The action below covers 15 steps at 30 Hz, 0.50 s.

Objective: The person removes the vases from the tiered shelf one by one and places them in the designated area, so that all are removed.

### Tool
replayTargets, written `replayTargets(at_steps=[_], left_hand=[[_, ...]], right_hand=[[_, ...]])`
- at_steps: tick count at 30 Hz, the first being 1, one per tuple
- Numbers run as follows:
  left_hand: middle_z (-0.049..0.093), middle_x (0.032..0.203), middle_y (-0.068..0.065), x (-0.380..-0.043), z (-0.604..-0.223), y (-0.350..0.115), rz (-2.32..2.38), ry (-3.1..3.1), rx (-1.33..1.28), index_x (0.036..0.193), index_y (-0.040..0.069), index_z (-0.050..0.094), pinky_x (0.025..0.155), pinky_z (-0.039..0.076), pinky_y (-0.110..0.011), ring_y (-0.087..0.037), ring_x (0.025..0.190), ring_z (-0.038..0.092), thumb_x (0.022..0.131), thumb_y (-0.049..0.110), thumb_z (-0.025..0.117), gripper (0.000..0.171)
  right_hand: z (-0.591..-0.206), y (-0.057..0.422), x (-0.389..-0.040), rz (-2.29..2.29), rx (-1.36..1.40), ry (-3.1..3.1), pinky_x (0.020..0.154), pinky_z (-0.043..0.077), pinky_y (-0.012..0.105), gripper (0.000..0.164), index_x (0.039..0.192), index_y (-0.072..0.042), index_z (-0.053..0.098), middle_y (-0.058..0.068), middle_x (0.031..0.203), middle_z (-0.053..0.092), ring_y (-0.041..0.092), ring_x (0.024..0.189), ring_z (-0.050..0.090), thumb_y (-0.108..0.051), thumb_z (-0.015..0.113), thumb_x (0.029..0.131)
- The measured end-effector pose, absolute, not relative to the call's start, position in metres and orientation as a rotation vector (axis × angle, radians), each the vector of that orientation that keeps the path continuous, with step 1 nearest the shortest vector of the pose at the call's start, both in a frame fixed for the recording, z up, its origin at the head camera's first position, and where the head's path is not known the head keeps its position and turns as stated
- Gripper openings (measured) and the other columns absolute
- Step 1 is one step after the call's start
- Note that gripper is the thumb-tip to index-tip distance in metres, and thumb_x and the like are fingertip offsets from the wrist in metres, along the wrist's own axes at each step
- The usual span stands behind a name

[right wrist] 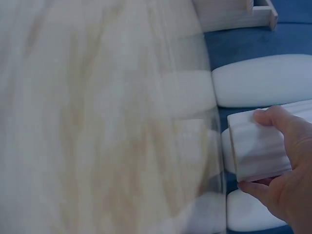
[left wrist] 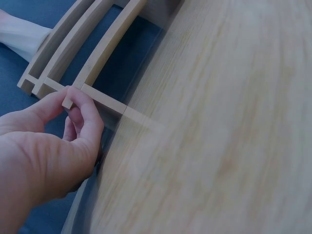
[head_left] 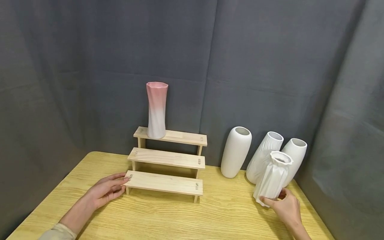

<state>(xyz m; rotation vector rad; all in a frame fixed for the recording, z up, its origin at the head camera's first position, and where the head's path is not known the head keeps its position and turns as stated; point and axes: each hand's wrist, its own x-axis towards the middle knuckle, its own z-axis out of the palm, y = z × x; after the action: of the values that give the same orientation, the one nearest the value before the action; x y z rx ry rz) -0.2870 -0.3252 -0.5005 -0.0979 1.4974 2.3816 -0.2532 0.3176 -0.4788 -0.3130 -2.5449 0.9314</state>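
Note:
My left hand (head_left: 105,191) pinches the left end of the lowest board of a three-step wooden stand (head_left: 163,182). In the left wrist view, thumb and forefinger meet at the board's corner (left wrist: 68,101). With my right hand (head_left: 286,208) I grip a white pleated vase (head_left: 272,178) low on its body, thumb on one side and fingers on the other. This vase leans slightly; in the right wrist view its base (right wrist: 234,146) looks just off the tabletop. A pink-and-white twisted vase (head_left: 157,110) stands upright on the top step, towards the left.
Right of the stand is a smooth white vase (head_left: 236,153). A textured white vase (head_left: 262,156) and another smooth white vase (head_left: 297,155) stand behind the gripped one. Grey curtain (head_left: 180,50) hangs behind and beside the wooden table (head_left: 168,223).

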Motion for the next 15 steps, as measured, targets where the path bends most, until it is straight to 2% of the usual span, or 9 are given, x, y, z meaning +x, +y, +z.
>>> replayTargets(at_steps=[9, 15], left_hand=[[0.06, 0.11, -0.011, -0.287, -0.503, -0.325, 2.412, 1.479, -0.095, 0.153, -0.001, 0.029, 0.082, 0.056, -0.025, -0.011, 0.084, 0.06, 0.103, 0.005, 0.062, 0.06], [0.06, 0.11, -0.013, -0.288, -0.504, -0.326, 2.427, 1.471, -0.105, 0.151, 0.0, 0.034, 0.08, 0.057, -0.024, -0.011, 0.083, 0.061, 0.102, 0.004, 0.063, 0.056]], right_hand=[[-0.488, 0.336, -0.266, 0.916, -0.335, -2.525, 0.06, 0.044, 0.031, 0.065, 0.101, 0.001, 0.064, 0.009, 0.084, 0.066, 0.02, 0.075, 0.057, -0.043, 0.097, 0.066], [-0.492, 0.342, -0.27, 0.94, -0.355, -2.537, 0.058, 0.043, 0.032, 0.066, 0.102, 0.004, 0.063, 0.011, 0.085, 0.065, 0.021, 0.074, 0.056, -0.041, 0.097, 0.068]])
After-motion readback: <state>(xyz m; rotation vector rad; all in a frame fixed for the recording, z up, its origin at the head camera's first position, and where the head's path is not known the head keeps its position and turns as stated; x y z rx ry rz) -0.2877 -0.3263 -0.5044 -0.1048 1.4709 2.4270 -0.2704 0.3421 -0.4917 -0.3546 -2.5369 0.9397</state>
